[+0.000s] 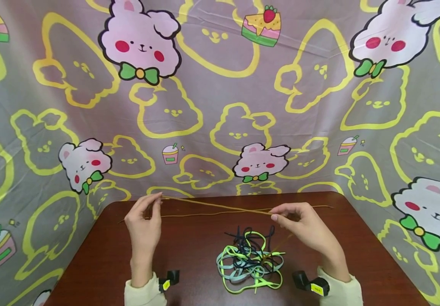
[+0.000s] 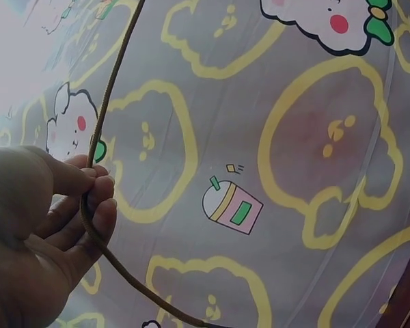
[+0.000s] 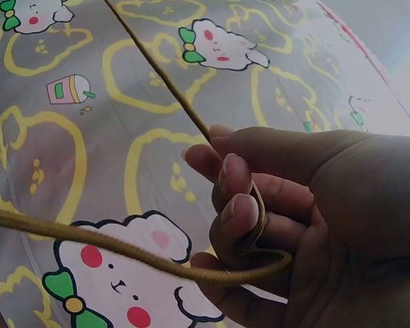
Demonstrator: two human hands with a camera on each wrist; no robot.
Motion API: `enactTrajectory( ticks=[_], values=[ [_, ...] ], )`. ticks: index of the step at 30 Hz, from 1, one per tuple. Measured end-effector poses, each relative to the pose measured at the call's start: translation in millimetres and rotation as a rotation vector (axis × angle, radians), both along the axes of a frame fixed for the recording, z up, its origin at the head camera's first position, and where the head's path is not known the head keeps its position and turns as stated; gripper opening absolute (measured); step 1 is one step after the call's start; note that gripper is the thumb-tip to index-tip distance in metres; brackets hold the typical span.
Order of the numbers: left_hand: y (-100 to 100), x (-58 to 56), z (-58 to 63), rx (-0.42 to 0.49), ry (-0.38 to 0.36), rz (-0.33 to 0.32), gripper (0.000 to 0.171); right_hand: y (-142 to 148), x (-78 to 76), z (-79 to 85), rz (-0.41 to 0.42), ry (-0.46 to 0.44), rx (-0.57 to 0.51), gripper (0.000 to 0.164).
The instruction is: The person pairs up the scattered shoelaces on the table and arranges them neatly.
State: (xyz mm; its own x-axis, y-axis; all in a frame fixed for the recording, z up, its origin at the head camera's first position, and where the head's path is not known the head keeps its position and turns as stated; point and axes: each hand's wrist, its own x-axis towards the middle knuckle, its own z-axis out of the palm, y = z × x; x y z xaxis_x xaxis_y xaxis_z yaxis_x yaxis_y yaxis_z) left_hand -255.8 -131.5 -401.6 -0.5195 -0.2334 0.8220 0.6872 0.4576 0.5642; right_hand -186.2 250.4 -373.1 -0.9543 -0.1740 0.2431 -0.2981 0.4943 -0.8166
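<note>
A thin yellow-brown shoelace (image 1: 216, 205) stretches nearly straight between the two raised hands. My left hand (image 1: 145, 223) pinches it between thumb and fingertips, and in the left wrist view the lace (image 2: 113, 89) bends at the grip, its slack hanging below. The right hand (image 1: 305, 223) pinches the other side. From that pinch, the right wrist view shows the lace (image 3: 164, 78) running up taut, while a slack loop passes through the lower fingers. Below, between the wrists, lies a tangled pile of shoelaces (image 1: 239, 276) in neon yellow, pale blue, black and brown.
Another yellow-brown lace (image 1: 197, 215) lies across the far part of the dark wooden table (image 1: 101, 263). A cartoon-printed cloth (image 1: 204, 144) hangs behind the table and along both sides. Each wrist wears a strapped black camera.
</note>
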Motion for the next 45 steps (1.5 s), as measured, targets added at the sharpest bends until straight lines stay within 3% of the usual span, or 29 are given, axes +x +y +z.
enactTrajectory(
  ticks=[11, 28, 39, 45],
  values=[
    [-6.4, -0.3, -0.6, 0.031, 0.005, 0.033, 0.021, 4.8, 1.0, -0.4, 0.031, 0.022, 0.031, 0.012],
    [-15.9, -1.7, -2.7, 0.051, -0.003, 0.079, 0.017, 14.9, -0.7, -3.3, 0.093, -0.018, 0.072, 0.017],
    [-25.5, -2.9, -9.6, 0.108, -0.055, 0.166, 0.014, 21.7, -0.9, -4.1, 0.005, 0.031, 0.093, 0.014],
    [-22.0, 5.1, 0.4, 0.115, -0.051, 0.160, 0.013, 22.3, -1.3, -5.6, -0.024, 0.053, 0.107, 0.012]
  ],
)
